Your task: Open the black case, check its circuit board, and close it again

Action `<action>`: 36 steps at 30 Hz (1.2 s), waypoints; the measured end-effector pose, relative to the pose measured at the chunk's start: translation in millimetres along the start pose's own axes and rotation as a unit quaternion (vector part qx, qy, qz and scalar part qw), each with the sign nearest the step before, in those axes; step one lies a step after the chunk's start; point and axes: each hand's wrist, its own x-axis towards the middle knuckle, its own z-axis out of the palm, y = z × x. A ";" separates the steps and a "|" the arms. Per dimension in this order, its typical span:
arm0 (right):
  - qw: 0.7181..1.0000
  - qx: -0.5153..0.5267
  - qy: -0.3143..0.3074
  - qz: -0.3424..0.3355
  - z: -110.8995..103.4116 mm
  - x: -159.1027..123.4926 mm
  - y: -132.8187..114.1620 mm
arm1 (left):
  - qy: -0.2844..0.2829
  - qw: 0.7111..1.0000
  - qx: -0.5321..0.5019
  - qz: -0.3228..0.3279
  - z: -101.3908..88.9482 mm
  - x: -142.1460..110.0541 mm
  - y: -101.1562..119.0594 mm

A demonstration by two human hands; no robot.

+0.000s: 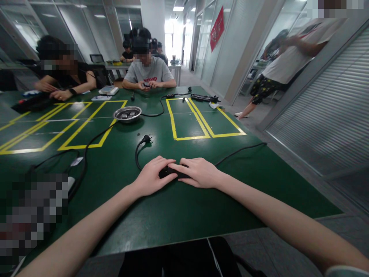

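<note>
Both my hands rest at the middle of the green table [239,204], wrapped round a black power adapter [165,172]. My left hand [150,177] grips its left end, the thumb along the near side. My right hand [200,173] closes on the right end, fingers reaching across the top toward my left hand. Much of the adapter is hidden under the fingers. From its left side a thick black cord [136,156] curls up to a mains plug [146,139] lying just beyond. A thinner cable [240,149] runs off to the right.
Beyond my hands stands a metal bowl [115,115] with small metal parts. Yellow tape [192,137] outlines rectangles on the table. A long black cord [85,165] runs down the left. Black parts [203,99] lie at the far right. Two co-workers sit across; a person stands right.
</note>
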 end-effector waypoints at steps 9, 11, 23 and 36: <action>0.846 0.150 0.302 0.413 23.3 -30.0 100.5 | 0.028 0.996 0.072 0.033 2.2 -4.7 -13.3; 0.780 0.146 0.388 0.468 23.2 -41.5 122.8 | 0.016 0.997 0.071 0.037 3.8 -5.1 -14.1; 0.709 0.077 0.243 0.657 13.0 -79.6 143.5 | -0.021 0.998 0.051 0.037 2.2 -2.3 -8.4; 0.723 0.044 0.139 0.675 6.1 -84.6 142.5 | -0.024 0.998 0.045 0.044 2.5 -2.2 -9.4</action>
